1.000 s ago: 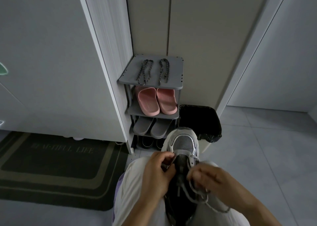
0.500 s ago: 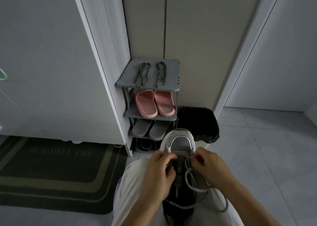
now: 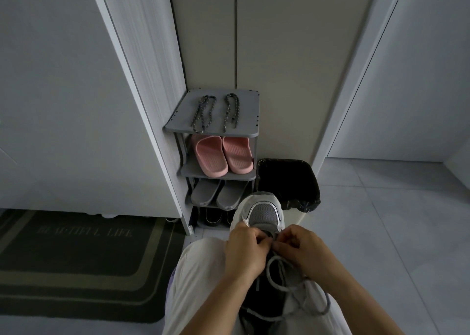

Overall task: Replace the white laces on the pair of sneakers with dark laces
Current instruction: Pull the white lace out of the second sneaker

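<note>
A white and grey sneaker (image 3: 262, 212) rests on my lap, toe pointing away. My left hand (image 3: 245, 252) grips the sneaker's left side near the lowest eyelets. Fingertips of my right hand (image 3: 302, 252) pinch the white lace (image 3: 282, 278) at the front of the tongue, close to my left hand. Loose loops of that lace trail over my right thigh. Two dark braided laces (image 3: 203, 113) (image 3: 231, 111) lie side by side on the top shelf of the grey shoe rack (image 3: 250, 123). The second sneaker is not in view.
The rack holds pink slippers (image 3: 221, 155), grey slippers (image 3: 218, 193) and dark shoes below. A bin with a black bag (image 3: 287, 179) stands right of it. A dark doormat (image 3: 76, 263) lies at left, tiled floor at right.
My right hand has moved up and left from the loose lace to the front eyelets, meeting my left hand. The view has tilted down slightly.
</note>
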{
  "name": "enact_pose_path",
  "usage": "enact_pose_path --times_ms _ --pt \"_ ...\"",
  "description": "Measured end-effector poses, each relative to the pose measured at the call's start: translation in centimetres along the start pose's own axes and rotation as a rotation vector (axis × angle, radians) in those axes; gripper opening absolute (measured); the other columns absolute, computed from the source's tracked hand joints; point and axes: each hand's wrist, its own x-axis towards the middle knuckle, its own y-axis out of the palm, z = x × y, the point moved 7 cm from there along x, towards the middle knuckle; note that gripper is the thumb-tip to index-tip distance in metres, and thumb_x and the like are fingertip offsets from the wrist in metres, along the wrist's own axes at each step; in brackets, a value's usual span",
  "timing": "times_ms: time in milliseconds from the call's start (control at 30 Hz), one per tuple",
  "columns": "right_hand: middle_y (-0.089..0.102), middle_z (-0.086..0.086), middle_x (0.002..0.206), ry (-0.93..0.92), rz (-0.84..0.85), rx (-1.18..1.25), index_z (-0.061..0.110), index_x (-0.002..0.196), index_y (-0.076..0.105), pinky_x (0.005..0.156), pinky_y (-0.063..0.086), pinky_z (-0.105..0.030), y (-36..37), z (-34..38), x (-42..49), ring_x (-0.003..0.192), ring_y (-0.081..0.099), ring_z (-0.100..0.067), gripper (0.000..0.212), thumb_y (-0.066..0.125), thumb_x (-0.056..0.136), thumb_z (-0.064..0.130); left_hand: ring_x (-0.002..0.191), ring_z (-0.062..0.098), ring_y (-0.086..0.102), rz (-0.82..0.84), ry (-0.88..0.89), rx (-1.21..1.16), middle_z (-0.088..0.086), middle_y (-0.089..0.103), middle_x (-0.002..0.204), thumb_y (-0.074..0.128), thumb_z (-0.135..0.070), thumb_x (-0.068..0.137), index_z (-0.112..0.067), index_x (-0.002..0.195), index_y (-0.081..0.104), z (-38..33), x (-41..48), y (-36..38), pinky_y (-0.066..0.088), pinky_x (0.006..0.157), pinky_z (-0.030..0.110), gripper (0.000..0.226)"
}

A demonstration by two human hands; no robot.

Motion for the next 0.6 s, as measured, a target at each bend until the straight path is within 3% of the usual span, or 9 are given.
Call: enact_pose_path --times_ms 100,200,367,500,600 --pt "0.059 0.001 0.070 0.038 0.072 0.070 0.016 0.085 0.056 0.059 0.042 -0.020 0.4 0.0 0.1 0.062 0.051 -0.008 0.015 0.069 0.080 0.022 0.074 0.016 0.065 0.121 -0.112 -0.295 -0.001 0.066 0.071 0.065 -0.013 0.080 -0.021 0.063 0.065 0.4 0.0 0.3 0.055 0.079 0.039 0.019" --pt "0.055 0.002 0.072 0.082 0.104 0.038 0.013 0.086 0.054 0.056 0.039 -0.018 0.6 0.0 0.2 0.062 0.048 -0.008 0.024 0.072 0.077 0.026 0.069 0.014 0.060 0.184 -0.219 -0.531 0.004 0.064 0.069 0.067 -0.006 0.078 -0.015 0.067 0.064 1.0 -0.3 -0.2 0.052 0.070 0.027 0.015" --pt "0.049 0.004 0.070 0.125 0.033 -0.036 0.016 0.077 0.048 0.055 0.035 -0.022 0.7 0.2 0.6 0.062 0.043 -0.011 0.027 0.070 0.072 0.031 0.056 0.006 0.057 0.239 -0.244 -0.651 -0.002 0.061 0.058 0.069 -0.003 0.074 -0.011 0.065 0.064 2.1 -0.4 -1.1 0.045 0.052 0.010 0.013" --pt "0.054 0.002 0.070 0.151 -0.071 0.020 0.016 0.077 0.052 0.057 0.038 -0.023 -0.2 -0.6 0.8 0.063 0.046 -0.013 0.014 0.065 0.074 0.021 0.042 0.007 0.040 0.288 -0.276 -0.946 -0.002 0.042 0.044 0.072 -0.014 0.041 -0.010 0.053 0.056 4.3 -1.4 -4.0 0.036 0.044 0.017 0.021" --pt "0.052 0.001 0.067 0.124 -0.076 0.085 0.015 0.081 0.054 0.057 0.035 -0.023 -0.3 -0.8 0.8 0.061 0.044 -0.012 0.016 0.067 0.073 0.015 0.046 0.012 0.040 0.194 -0.307 -1.099 0.001 0.040 0.048 0.087 -0.019 0.025 -0.012 0.048 0.053 9.1 -1.9 -10.3 0.041 0.054 0.025 0.041"
